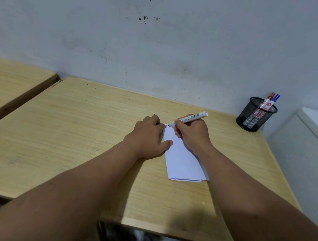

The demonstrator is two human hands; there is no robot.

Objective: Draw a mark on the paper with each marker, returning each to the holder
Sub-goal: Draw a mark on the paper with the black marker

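Now right hand grips white marker, left hand flat on folded paper

three markers: one white-bodied marker in a hand, a red-capped marker and a blue-capped marker in one black mesh holder. one sheet of paper. two wooden tables. two hands.
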